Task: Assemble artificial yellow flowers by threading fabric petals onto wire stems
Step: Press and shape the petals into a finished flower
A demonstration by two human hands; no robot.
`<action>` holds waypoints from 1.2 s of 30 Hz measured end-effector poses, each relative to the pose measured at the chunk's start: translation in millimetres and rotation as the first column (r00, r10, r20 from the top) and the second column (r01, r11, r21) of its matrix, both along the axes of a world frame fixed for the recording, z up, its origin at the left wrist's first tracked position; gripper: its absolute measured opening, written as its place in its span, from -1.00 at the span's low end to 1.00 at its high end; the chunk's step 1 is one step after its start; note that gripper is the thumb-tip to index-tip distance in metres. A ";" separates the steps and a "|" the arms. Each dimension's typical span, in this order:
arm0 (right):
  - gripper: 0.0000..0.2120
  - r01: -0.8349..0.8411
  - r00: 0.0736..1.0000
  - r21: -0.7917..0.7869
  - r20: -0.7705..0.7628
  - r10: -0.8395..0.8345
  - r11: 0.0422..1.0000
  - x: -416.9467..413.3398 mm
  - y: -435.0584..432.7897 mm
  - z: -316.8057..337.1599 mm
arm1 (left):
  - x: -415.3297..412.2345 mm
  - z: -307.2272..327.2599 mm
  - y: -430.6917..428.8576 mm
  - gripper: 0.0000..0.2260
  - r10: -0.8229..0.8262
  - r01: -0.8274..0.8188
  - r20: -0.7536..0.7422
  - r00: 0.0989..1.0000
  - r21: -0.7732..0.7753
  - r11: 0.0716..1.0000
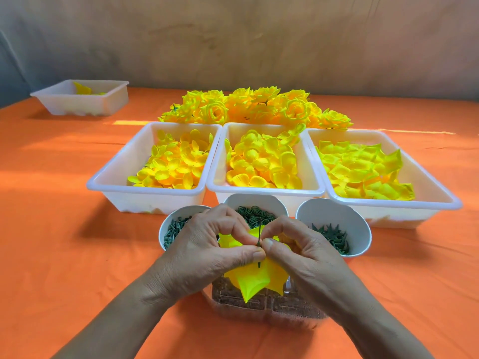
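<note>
- Head view: the left hand and right hand meet at the near middle of the table. Thumb and forefinger tips are pressed together, and both hands pinch a thin, dark green wire stem that stands almost upright.
- A yellow fabric petal with sharp points and a matte, creased surface spreads under and behind the fingers. The thumbs hide the place where stem and fabric meet.
- Below the hands sits a clear plastic box. Its contents are dark and hard to make out, and the petal and wrists cover part of it.
- Three white cups stand just beyond the hands: the left cup holds short green pegs, the middle cup green loops, and the right cup spiky green star shapes. The knuckles cover part of the first two.
- Three smooth white plastic trays stand side by side with rims touching. The left tray and middle tray hold rounded petals, and the right tray holds pointed ones.
- Finished yellow flowers are heaped behind the trays.
- A fourth tray sits well apart at the far left, with some yellow inside.
- The orange tablecloth lies bare on both sides of the forearms, which are cut off at the bottom edge.
</note>
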State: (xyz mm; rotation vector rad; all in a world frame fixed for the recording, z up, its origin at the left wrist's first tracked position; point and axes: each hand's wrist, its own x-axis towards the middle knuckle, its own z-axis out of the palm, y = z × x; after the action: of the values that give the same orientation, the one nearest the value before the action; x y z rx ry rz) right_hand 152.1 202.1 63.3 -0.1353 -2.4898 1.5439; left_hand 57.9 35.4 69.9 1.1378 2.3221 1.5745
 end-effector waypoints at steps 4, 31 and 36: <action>-0.95 0.001 0.999 -0.042 -0.041 -0.003 0.999 4.0 -2.4 1.8 | -2.7 7.8 -2.5 -0.89 -0.056 0.057 0.011 0.998 -0.116 0.992; -0.94 0.141 0.977 0.183 -0.184 -0.107 0.973 3.4 -13.8 3.6 | -18.7 3.9 4.7 -0.57 0.056 -0.037 0.261 0.964 -0.078 0.996; -0.88 0.165 0.970 0.150 -0.202 -0.133 0.975 2.7 -13.0 10.2 | -16.4 11.2 4.3 -0.67 0.058 -0.046 0.283 0.957 -0.050 0.998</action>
State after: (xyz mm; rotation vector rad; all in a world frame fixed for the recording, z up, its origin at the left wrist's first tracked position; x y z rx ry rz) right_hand 154.8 189.1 73.5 -0.1379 -2.3835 1.2241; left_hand 41.4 39.7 81.1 0.7857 2.1991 1.5780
